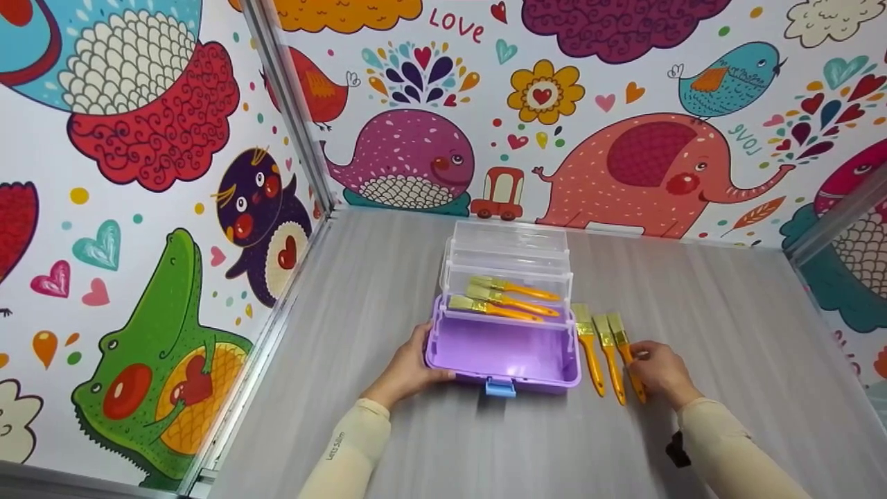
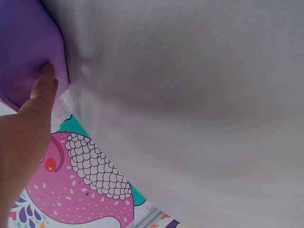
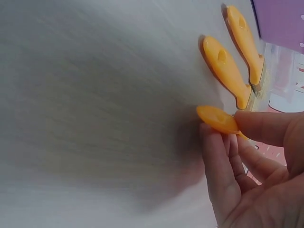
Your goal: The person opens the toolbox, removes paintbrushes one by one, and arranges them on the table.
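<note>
A purple toolbox (image 1: 502, 346) with a blue latch (image 1: 500, 387) stands with its clear tiered trays (image 1: 509, 262) raised. My left hand (image 1: 409, 367) rests against its front left corner. In the left wrist view a fairly straight finger (image 2: 43, 88) presses the purple side wall. Right of the toolbox, my right hand (image 1: 662, 372) pinches the yellow handle of the rightmost paintbrush (image 1: 627, 353) between thumb and fingers; the right wrist view shows the handle end (image 3: 216, 118) there. Two more paintbrushes, a middle one (image 1: 611, 364) and a left one (image 1: 589, 350), lie beside it.
Three paintbrushes (image 1: 506, 299) lie in the clear trays. Grey table surface (image 1: 748, 333) surrounds the toolbox. Printed cartoon walls (image 1: 416, 159) stand behind and to the left, with a metal rail (image 1: 294, 104) at their corner.
</note>
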`<control>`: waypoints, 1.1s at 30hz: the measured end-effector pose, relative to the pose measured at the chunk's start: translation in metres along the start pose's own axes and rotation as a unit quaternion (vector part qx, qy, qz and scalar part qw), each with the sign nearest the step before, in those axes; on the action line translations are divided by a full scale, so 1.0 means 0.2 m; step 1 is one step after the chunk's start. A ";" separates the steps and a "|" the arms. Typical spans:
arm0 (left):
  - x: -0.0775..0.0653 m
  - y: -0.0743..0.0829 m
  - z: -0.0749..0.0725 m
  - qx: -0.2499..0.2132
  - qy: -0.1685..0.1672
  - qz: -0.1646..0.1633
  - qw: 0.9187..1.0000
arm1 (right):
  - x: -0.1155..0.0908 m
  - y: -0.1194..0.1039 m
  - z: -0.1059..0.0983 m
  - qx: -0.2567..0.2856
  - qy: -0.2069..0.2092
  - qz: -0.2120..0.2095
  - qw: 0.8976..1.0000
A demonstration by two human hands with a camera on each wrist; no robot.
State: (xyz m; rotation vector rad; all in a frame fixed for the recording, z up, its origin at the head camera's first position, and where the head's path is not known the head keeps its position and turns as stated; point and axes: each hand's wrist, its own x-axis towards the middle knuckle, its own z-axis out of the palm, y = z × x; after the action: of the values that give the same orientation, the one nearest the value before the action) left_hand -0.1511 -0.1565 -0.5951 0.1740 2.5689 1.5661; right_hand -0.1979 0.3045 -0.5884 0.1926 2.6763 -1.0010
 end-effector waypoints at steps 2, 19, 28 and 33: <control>0.00 0.00 0.00 0.001 -0.001 -0.002 1.000 | 0.00 0.00 0.00 0.000 0.000 0.001 1.000; 0.00 0.00 -0.01 0.005 0.001 0.003 1.000 | 0.00 0.00 0.02 -0.007 0.014 -0.009 1.000; 0.00 0.01 0.00 -0.001 0.002 0.004 1.000 | 0.00 0.01 0.03 0.001 0.020 0.011 1.000; 0.00 0.01 0.00 0.002 0.002 0.004 1.000 | 0.00 0.02 0.02 0.006 0.021 0.015 1.000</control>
State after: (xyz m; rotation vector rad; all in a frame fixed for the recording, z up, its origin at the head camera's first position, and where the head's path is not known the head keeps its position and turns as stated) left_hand -0.1508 -0.1564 -0.5932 0.1810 2.5775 1.5657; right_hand -0.1964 0.3041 -0.5940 0.2586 2.6964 -1.0158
